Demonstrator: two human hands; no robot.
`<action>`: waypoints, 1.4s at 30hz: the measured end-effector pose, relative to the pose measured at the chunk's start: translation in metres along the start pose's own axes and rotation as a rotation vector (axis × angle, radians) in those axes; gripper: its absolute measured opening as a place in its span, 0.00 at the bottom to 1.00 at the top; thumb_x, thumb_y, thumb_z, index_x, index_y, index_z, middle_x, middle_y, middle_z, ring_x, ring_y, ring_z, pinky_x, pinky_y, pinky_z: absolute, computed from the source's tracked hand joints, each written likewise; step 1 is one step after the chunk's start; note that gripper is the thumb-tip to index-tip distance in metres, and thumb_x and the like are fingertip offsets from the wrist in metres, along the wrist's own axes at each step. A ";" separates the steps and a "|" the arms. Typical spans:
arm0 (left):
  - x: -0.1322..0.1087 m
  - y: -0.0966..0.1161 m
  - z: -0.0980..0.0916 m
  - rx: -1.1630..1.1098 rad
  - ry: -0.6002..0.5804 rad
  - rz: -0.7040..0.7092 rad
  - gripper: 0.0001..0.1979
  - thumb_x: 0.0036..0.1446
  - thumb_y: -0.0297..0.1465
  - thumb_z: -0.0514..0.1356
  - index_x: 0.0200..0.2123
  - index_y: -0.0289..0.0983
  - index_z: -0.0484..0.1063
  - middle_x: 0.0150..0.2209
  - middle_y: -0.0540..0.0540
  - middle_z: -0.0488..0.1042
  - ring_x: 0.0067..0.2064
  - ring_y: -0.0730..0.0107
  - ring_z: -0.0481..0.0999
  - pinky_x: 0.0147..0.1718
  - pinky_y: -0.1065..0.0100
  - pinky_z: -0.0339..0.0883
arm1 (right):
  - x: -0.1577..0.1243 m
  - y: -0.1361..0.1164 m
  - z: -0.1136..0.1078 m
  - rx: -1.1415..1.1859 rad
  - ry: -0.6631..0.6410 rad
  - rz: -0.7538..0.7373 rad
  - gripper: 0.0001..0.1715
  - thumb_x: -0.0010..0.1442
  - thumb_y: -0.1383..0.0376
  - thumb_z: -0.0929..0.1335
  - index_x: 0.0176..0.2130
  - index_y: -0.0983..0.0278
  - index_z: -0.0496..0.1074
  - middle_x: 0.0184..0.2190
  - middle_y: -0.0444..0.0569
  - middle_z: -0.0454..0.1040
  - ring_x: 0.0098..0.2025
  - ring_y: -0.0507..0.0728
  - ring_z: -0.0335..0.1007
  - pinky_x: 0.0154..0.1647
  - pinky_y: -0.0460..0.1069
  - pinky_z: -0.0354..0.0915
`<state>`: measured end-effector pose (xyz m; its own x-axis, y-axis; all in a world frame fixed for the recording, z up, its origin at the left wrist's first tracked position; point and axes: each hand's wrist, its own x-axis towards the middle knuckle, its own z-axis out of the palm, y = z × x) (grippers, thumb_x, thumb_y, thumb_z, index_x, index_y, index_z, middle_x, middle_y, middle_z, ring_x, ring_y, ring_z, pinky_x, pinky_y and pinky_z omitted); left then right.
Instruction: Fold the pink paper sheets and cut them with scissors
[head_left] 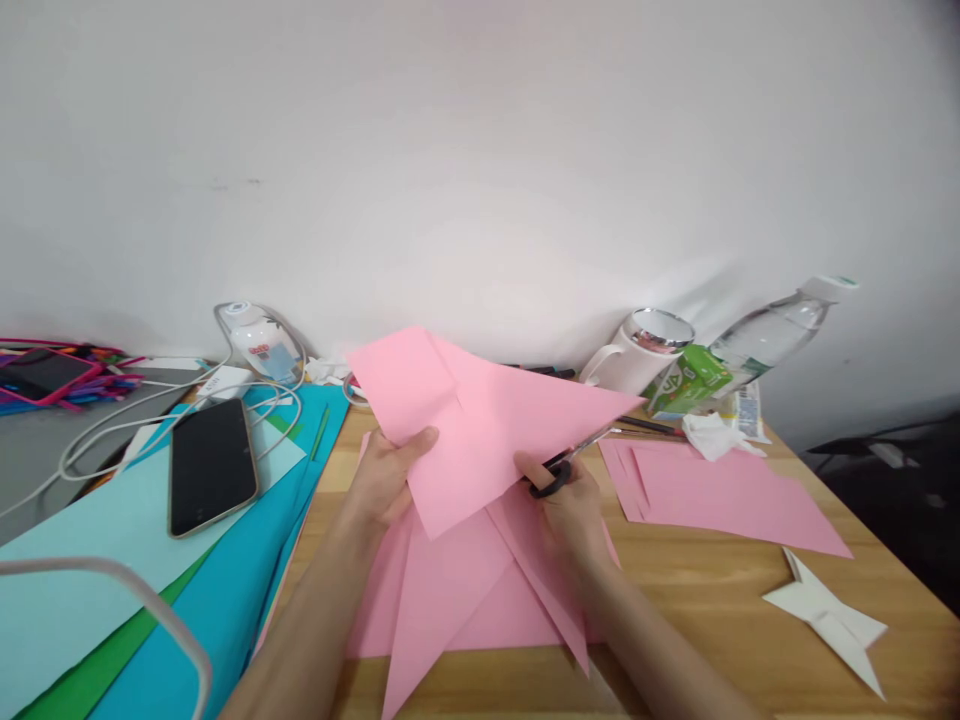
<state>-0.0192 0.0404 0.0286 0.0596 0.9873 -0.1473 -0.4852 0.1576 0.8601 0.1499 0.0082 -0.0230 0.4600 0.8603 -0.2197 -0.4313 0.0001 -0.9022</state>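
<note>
A large piece of pink paper (pixel 480 420) is raised over the wooden table, with points that spread to the sides and down. My left hand (pixel 388 475) pinches its left edge, thumb on top. My right hand (pixel 562 495) has its fingers around the black handles of a pair of scissors (pixel 556 478), whose blades point up and right under the paper's lower right edge. The right thumb also rests against the paper. Whether the blades are apart is hard to see. Beneath lie more pink sheets (pixel 510 620) on the table.
Blue and green sheets (pixel 202 600), a phone (pixel 212 465) and a white cable are on the left. A white mug (pixel 637 355), a water bottle (pixel 780 335) and a green packet (pixel 690 380) stand at the back right. Pink paper pieces (pixel 727 495) and a folded white paper shape (pixel 829 620) lie right.
</note>
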 end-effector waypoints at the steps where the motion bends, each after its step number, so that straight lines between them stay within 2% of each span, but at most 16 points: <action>1: 0.000 0.001 0.000 -0.004 -0.014 0.009 0.18 0.39 0.27 0.71 0.37 0.35 0.76 0.41 0.41 0.79 0.47 0.53 0.76 0.47 0.57 0.70 | 0.001 0.001 0.000 -0.003 -0.004 0.011 0.19 0.37 0.64 0.77 0.31 0.65 0.71 0.27 0.43 0.74 0.29 0.53 0.68 0.29 0.48 0.64; 5: 0.000 0.006 -0.002 -0.026 -0.060 0.033 0.16 0.43 0.26 0.69 0.40 0.36 0.76 0.42 0.42 0.79 0.47 0.55 0.76 0.47 0.59 0.70 | 0.001 0.002 0.000 0.024 0.034 -0.050 0.20 0.37 0.63 0.77 0.31 0.65 0.71 0.25 0.42 0.73 0.28 0.54 0.68 0.28 0.49 0.64; 9: -0.001 0.002 -0.004 -0.027 -0.193 -0.096 0.14 0.46 0.27 0.67 0.39 0.33 0.77 0.41 0.40 0.79 0.46 0.54 0.77 0.48 0.56 0.68 | 0.000 0.000 0.000 0.068 0.074 -0.148 0.17 0.40 0.64 0.77 0.29 0.63 0.69 0.23 0.40 0.72 0.28 0.53 0.68 0.28 0.48 0.64; 12: -0.005 -0.006 -0.002 0.036 -0.264 -0.120 0.16 0.48 0.28 0.66 0.43 0.34 0.76 0.45 0.39 0.77 0.48 0.54 0.75 0.51 0.56 0.66 | 0.001 -0.002 0.000 0.080 0.095 -0.167 0.17 0.40 0.65 0.77 0.30 0.63 0.69 0.23 0.39 0.72 0.28 0.52 0.67 0.28 0.47 0.64; 16: -0.007 -0.012 0.002 0.084 -0.269 -0.110 0.21 0.48 0.29 0.67 0.48 0.36 0.73 0.48 0.39 0.75 0.51 0.53 0.73 0.54 0.54 0.63 | 0.001 -0.003 0.000 0.060 0.095 -0.186 0.16 0.41 0.64 0.76 0.30 0.63 0.70 0.24 0.40 0.73 0.29 0.53 0.68 0.29 0.48 0.65; 20: -0.007 -0.011 0.001 0.097 -0.240 -0.092 0.22 0.46 0.30 0.67 0.47 0.37 0.73 0.46 0.39 0.77 0.50 0.52 0.74 0.53 0.52 0.63 | 0.001 -0.003 0.001 0.037 0.093 -0.207 0.16 0.41 0.64 0.76 0.31 0.63 0.70 0.23 0.40 0.73 0.29 0.54 0.70 0.30 0.50 0.65; 27: -0.005 -0.008 0.002 0.162 -0.231 -0.100 0.20 0.49 0.33 0.66 0.46 0.33 0.73 0.48 0.36 0.75 0.50 0.51 0.74 0.49 0.57 0.68 | -0.001 -0.005 0.002 0.041 0.106 -0.214 0.19 0.40 0.63 0.76 0.32 0.64 0.70 0.29 0.43 0.74 0.31 0.54 0.69 0.33 0.50 0.66; 29: 0.000 -0.010 0.001 0.221 -0.165 0.027 0.25 0.51 0.35 0.65 0.52 0.35 0.68 0.53 0.35 0.71 0.53 0.51 0.71 0.50 0.56 0.66 | -0.001 -0.009 0.002 0.005 0.122 -0.245 0.19 0.39 0.63 0.77 0.31 0.64 0.69 0.27 0.42 0.73 0.30 0.53 0.68 0.32 0.50 0.65; 32: 0.006 -0.006 -0.004 0.475 0.128 0.506 0.39 0.48 0.36 0.66 0.61 0.42 0.53 0.62 0.37 0.59 0.62 0.53 0.59 0.57 0.54 0.56 | -0.004 -0.019 0.001 -0.178 0.107 -0.307 0.17 0.41 0.62 0.76 0.26 0.65 0.67 0.21 0.39 0.68 0.24 0.50 0.63 0.26 0.47 0.62; 34: 0.006 0.004 -0.006 0.815 0.271 0.812 0.45 0.47 0.36 0.67 0.64 0.42 0.46 0.66 0.36 0.49 0.66 0.53 0.47 0.61 0.52 0.46 | -0.006 -0.027 0.000 -0.308 0.053 -0.332 0.16 0.43 0.62 0.75 0.24 0.64 0.65 0.19 0.38 0.65 0.22 0.49 0.60 0.22 0.46 0.59; 35: 0.004 0.010 -0.005 1.016 0.271 0.941 0.47 0.47 0.36 0.67 0.65 0.41 0.45 0.67 0.36 0.45 0.67 0.52 0.44 0.62 0.51 0.41 | -0.007 -0.030 -0.001 -0.355 0.016 -0.340 0.16 0.44 0.62 0.75 0.23 0.64 0.64 0.18 0.38 0.64 0.21 0.49 0.59 0.21 0.45 0.58; 36: 0.002 0.018 -0.003 1.213 0.203 1.028 0.47 0.48 0.35 0.67 0.65 0.41 0.43 0.67 0.35 0.45 0.67 0.52 0.41 0.63 0.48 0.32 | -0.009 -0.032 -0.001 -0.391 -0.025 -0.347 0.16 0.44 0.62 0.75 0.22 0.64 0.64 0.17 0.38 0.64 0.20 0.49 0.59 0.20 0.45 0.57; 37: -0.001 0.026 0.000 1.337 0.127 1.103 0.45 0.50 0.35 0.66 0.65 0.41 0.42 0.65 0.36 0.52 0.67 0.52 0.44 0.62 0.46 0.24 | -0.009 -0.034 -0.002 -0.417 -0.067 -0.357 0.16 0.44 0.62 0.74 0.22 0.64 0.64 0.17 0.39 0.65 0.20 0.49 0.59 0.20 0.45 0.57; 38: -0.004 0.034 0.004 1.415 0.037 1.097 0.45 0.51 0.34 0.65 0.65 0.41 0.42 0.62 0.38 0.59 0.65 0.53 0.50 0.61 0.45 0.21 | -0.010 -0.035 -0.002 -0.439 -0.108 -0.371 0.16 0.44 0.62 0.74 0.22 0.64 0.64 0.17 0.40 0.66 0.20 0.50 0.60 0.20 0.46 0.57; 40: -0.009 0.051 0.015 1.516 -0.109 1.049 0.37 0.52 0.32 0.64 0.63 0.42 0.51 0.56 0.41 0.69 0.60 0.53 0.62 0.62 0.44 0.26 | -0.011 -0.036 -0.003 -0.474 -0.167 -0.410 0.14 0.44 0.61 0.74 0.23 0.64 0.66 0.19 0.42 0.68 0.21 0.51 0.62 0.21 0.46 0.58; 42: -0.012 0.066 0.025 1.551 -0.180 0.893 0.29 0.50 0.30 0.65 0.56 0.42 0.64 0.49 0.44 0.74 0.52 0.55 0.71 0.59 0.48 0.47 | -0.011 -0.037 -0.003 -0.488 -0.193 -0.453 0.14 0.44 0.61 0.74 0.23 0.63 0.66 0.20 0.42 0.70 0.21 0.51 0.62 0.21 0.46 0.59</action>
<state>-0.0299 0.0397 0.0999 0.4005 0.7488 0.5281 0.7480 -0.6001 0.2836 0.1632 -0.0025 0.0119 0.3466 0.9049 0.2472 0.1902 0.1902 -0.9631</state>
